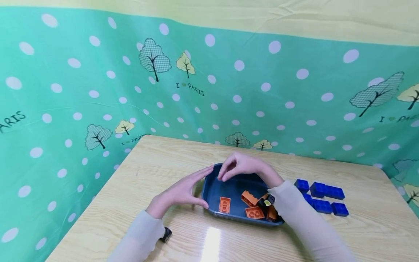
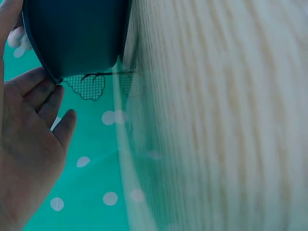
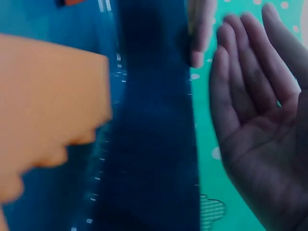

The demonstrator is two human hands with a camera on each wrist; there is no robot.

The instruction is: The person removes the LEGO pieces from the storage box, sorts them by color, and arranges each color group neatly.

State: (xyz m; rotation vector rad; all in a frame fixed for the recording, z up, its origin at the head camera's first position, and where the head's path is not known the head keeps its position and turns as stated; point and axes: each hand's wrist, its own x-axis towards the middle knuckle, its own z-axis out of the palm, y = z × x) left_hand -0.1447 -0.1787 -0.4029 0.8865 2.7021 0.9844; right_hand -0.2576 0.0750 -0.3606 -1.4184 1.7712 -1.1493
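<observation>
A dark blue plastic bin stands on the table with several orange toy bricks inside. My left hand spans the bin's left end, its thumb at the near corner and straight fingers at the far corner. In the left wrist view, the fingertips touch the rim. Over the bin's far side hovers my right hand, fingers loosely bent, with nothing between them. The right wrist view shows its bare palm beside the bin wall and one orange brick close to the camera.
Several blue bricks lie in two rows on the wooden table, right of the bin and beyond my right sleeve. A green dotted cloth hangs behind and left of the table.
</observation>
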